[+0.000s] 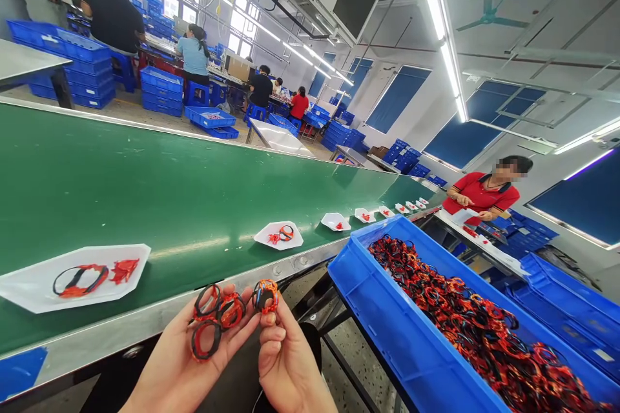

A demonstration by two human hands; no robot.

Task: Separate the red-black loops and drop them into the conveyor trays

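Observation:
My left hand (180,352) is palm up and cupped around three red-and-black plastic rings (230,311), which rest on the palm and fingers. Between thumb and fingers, my right hand (287,355) pinches another ring (266,297) with orange, blue and black parts, close to the left fingertips. Both hands are in front of the conveyor's near metal edge. On the green belt (184,187), a white tray (39,279) at left bears one ring and a red piece. A second white tray (287,245) also has a ring and red bits.
A blue crate (387,329) full of similar rings stands at right, close to my right hand. More white trays (336,222) line the belt's near side. At far right is a person in red (479,193). Blue crates (159,90) and seated people are beyond the belt.

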